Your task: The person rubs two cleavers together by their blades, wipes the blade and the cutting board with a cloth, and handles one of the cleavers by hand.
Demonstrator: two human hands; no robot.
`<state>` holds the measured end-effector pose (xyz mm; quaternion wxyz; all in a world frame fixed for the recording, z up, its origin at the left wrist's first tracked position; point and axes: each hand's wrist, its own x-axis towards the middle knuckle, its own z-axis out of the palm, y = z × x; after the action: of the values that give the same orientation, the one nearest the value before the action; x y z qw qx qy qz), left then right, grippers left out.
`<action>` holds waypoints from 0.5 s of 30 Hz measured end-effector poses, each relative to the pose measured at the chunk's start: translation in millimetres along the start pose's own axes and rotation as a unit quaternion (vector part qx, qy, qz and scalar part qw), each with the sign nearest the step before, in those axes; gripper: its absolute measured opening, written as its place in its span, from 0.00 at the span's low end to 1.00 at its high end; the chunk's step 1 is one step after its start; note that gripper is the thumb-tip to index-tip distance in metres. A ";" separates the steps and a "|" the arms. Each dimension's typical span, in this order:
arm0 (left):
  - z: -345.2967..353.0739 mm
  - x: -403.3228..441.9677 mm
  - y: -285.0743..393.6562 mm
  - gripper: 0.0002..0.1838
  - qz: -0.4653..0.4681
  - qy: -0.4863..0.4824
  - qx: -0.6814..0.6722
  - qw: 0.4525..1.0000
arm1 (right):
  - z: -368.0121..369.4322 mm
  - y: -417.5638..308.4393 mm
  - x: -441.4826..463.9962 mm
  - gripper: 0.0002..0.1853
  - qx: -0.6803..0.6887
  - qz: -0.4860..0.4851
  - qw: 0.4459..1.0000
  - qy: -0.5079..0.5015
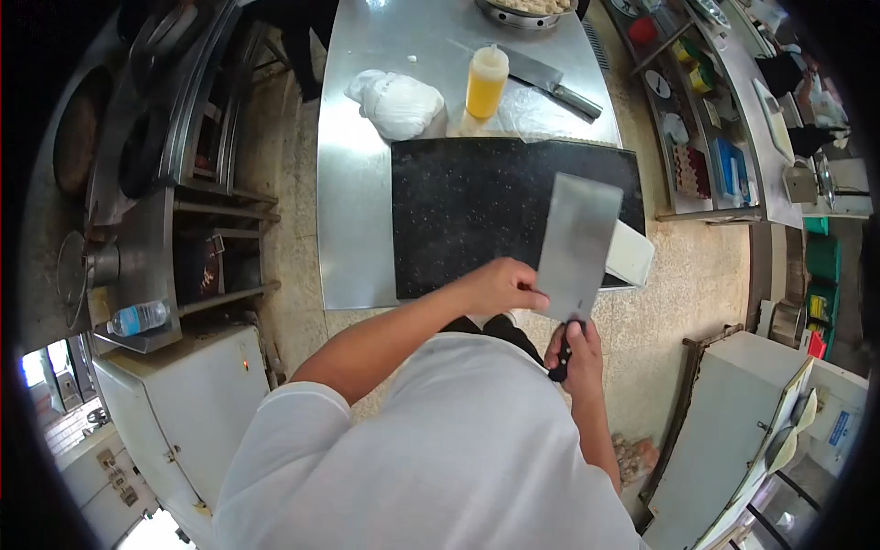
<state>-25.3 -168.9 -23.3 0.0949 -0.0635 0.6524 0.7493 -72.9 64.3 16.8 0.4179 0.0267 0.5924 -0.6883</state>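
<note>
My right hand (579, 353) is wrapped round the black handle of a broad cleaver (580, 243), whose blade points away from me over the right part of a black speckled slab (467, 211). Beside the blade's lower left edge is my left hand (502, 288), its fingers curled; whether they pinch the blade is too small to tell. Partly behind the blade, a white flat object (631, 254) lies at the slab's right edge. Beyond the slab stand a bottle of yellow liquid (487, 82) and a white plastic bag (396, 104).
A second cleaver (522, 69) lies at the metal table's (354, 220) back right. A pan of food (527, 11) sits at the far end. Shelving with a water bottle (137, 317) is on the left. Shelves and a counter (733, 92) line the right, where another person's arm shows.
</note>
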 end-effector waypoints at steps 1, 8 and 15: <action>-3.9 -0.9 5.3 0.17 -0.024 0.033 0.066 0.997 | -0.6 -8.2 5.8 0.13 -0.031 0.011 0.999 -0.033; -26.6 0.2 48.5 0.17 -0.060 0.110 0.125 0.984 | -28.8 -40.0 21.3 0.07 -0.130 0.063 0.980 -0.136; 29.2 13.7 47.6 0.15 -0.085 0.220 0.073 0.969 | -45.6 -28.7 28.1 0.07 0.010 0.065 0.989 -0.129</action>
<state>-48.6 -145.4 23.7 0.0164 -0.2751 0.7021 0.6566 -129.4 85.7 11.1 0.5348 -0.0198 0.5235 -0.6630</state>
